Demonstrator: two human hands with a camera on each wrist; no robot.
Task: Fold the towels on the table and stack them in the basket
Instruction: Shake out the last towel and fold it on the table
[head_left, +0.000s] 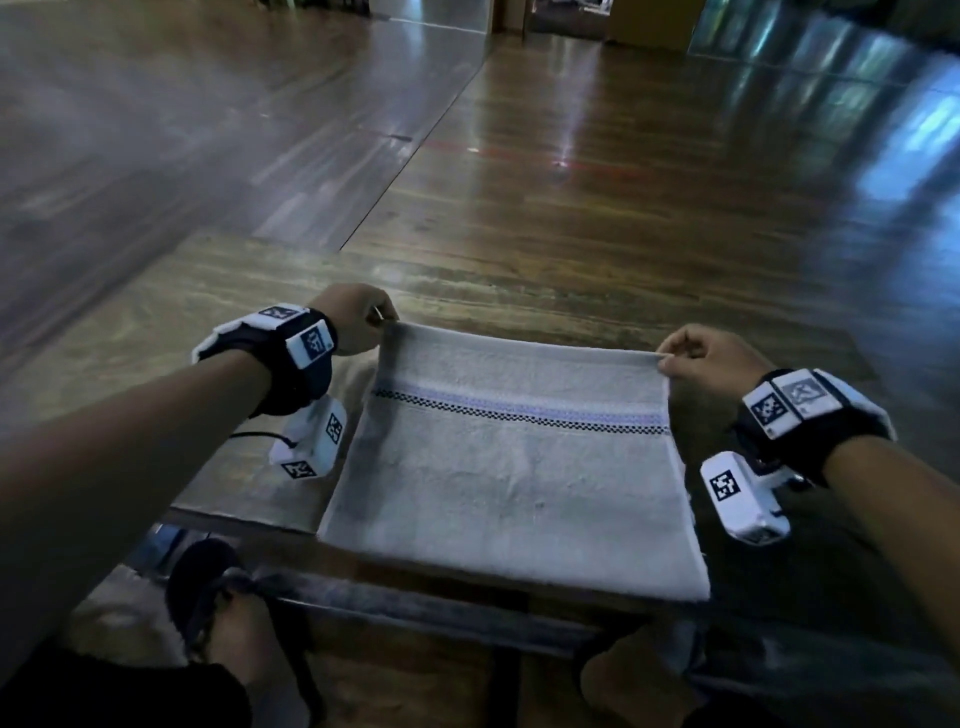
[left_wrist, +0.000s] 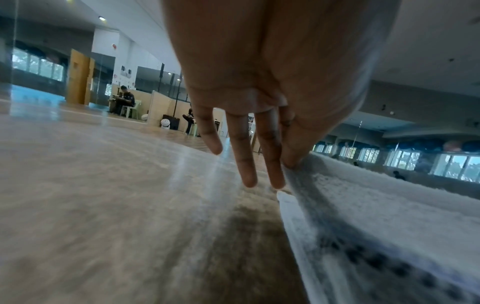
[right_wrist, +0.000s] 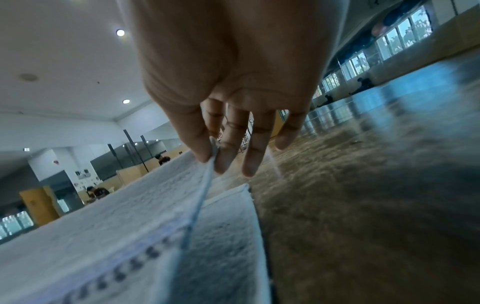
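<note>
A grey towel (head_left: 509, 483) with a purple and black checked stripe lies folded over itself on the low wooden table (head_left: 244, 280). My left hand (head_left: 358, 322) pinches its far left corner, and thumb and forefinger of the left hand (left_wrist: 291, 162) show the pinch on the towel (left_wrist: 389, 216). My right hand (head_left: 696, 353) pinches the far right corner. In the right wrist view the right hand (right_wrist: 210, 158) lifts the top layer of the towel (right_wrist: 130, 216) above the lower layer. No basket is in view.
Another pale cloth (head_left: 353, 379) peeks out under the towel's left side. The table's near edge (head_left: 415, 566) runs in front of my knees and sandalled foot (head_left: 208, 587). Polished wooden floor (head_left: 571, 156) stretches beyond. Seated people (left_wrist: 124, 100) are far off.
</note>
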